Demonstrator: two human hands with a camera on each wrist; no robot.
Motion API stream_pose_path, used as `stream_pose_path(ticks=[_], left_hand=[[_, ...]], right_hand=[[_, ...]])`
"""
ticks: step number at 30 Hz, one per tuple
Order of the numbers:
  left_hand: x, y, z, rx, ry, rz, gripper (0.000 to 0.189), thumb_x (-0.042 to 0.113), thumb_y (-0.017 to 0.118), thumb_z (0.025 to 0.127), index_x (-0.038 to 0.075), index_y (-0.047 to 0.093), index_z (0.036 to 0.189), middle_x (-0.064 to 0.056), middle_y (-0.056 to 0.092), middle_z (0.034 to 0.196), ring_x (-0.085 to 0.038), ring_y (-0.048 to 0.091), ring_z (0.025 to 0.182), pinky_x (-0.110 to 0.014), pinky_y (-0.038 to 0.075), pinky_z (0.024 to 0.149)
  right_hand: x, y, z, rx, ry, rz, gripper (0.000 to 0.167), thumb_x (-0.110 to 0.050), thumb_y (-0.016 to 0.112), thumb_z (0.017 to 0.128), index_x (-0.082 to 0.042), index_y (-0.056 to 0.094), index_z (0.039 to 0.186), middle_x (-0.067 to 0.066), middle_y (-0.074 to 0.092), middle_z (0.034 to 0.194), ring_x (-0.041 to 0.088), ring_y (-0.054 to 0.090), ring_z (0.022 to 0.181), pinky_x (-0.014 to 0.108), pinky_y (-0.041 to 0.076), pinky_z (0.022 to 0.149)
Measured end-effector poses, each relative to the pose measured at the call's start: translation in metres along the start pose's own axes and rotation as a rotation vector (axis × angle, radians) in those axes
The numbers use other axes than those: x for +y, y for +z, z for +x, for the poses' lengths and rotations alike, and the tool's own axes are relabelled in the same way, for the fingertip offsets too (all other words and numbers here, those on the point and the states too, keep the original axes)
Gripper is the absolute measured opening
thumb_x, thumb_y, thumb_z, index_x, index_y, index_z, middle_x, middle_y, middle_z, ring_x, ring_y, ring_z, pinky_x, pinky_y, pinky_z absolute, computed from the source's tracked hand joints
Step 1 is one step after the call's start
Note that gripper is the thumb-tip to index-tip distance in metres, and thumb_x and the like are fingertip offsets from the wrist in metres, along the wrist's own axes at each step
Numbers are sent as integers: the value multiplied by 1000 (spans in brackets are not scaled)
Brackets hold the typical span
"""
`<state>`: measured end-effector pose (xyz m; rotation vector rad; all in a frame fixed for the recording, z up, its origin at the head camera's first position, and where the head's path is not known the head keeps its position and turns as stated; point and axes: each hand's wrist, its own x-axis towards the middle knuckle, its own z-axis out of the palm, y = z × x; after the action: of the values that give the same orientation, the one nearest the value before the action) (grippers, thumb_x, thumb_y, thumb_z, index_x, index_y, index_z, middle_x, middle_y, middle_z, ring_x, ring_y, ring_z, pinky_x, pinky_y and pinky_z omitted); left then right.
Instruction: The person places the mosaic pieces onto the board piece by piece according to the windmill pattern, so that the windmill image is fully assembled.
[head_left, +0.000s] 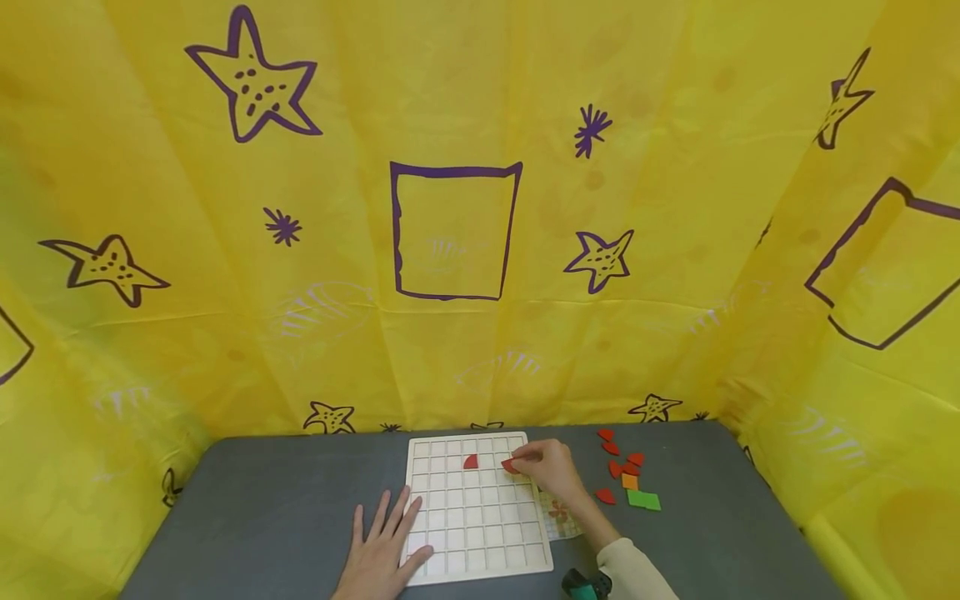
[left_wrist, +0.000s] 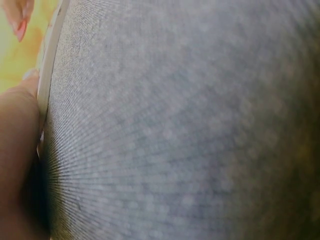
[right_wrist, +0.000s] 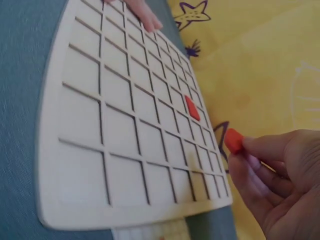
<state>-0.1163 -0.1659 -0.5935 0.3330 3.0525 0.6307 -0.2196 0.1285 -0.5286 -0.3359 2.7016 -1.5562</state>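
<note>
A white grid board (head_left: pixel 455 539) with raised square cells lies on the grey table. One red quarter-round tile (head_left: pixel 471 462) sits in a cell near its far side. My right hand (head_left: pixel 557 471) pinches another red tile (right_wrist: pixel 233 141) between thumb and fingertips, over the board's far right part. With fingers spread, my left hand (head_left: pixel 378 550) rests at the board's left edge, thumb and fingertips on the rim. The left wrist view shows only part of that left hand (left_wrist: pixel 17 130) beside the board's edge.
Right of the board lie several loose red tiles (head_left: pixel 605 497), an orange square (head_left: pixel 630 482) and green tiles (head_left: pixel 643 500). A pattern card (head_left: pixel 558 510) with a red flower-like design is partly under the board's right edge. A yellow patterned cloth (head_left: pixel 450 358) surrounds the table (head_left: pixel 285 508).
</note>
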Motion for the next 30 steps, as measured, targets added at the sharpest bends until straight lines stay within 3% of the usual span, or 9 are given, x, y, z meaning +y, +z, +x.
stream_pose_path(ticks=[7,17,23,30], left_hand=[[0,5,0,49,48,4,73,64,47,94,21,37,152,-5,28,160,-42,23,144,-71,2,109],[-2,0,1,-15,-8,32,78,69,43,92,20,37,153,-5,25,161,-40,18,147,-69,-1,110],[-2,0,1,6,-12,44,78,69,44,92,20,38,153,-4,27,160,-39,20,146,-69,0,110],[0,-1,1,1,-13,38,78,68,44,92,19,38,153,-4,28,160,-40,20,146,-69,0,110]], right_hand=[[3,14,-4,-14,47,45,11,-9,80,81,-1,77,88,8,74,85,15,70,73,26,57,66],[2,44,7,-59,35,114,11,-5,80,80,3,77,86,11,74,79,16,71,70,21,56,60],[-2,62,13,-62,80,163,8,-2,78,81,4,77,85,10,73,77,13,69,67,23,58,59],[-4,70,15,-31,27,131,6,0,77,80,5,76,84,12,73,80,15,68,69,24,57,59]])
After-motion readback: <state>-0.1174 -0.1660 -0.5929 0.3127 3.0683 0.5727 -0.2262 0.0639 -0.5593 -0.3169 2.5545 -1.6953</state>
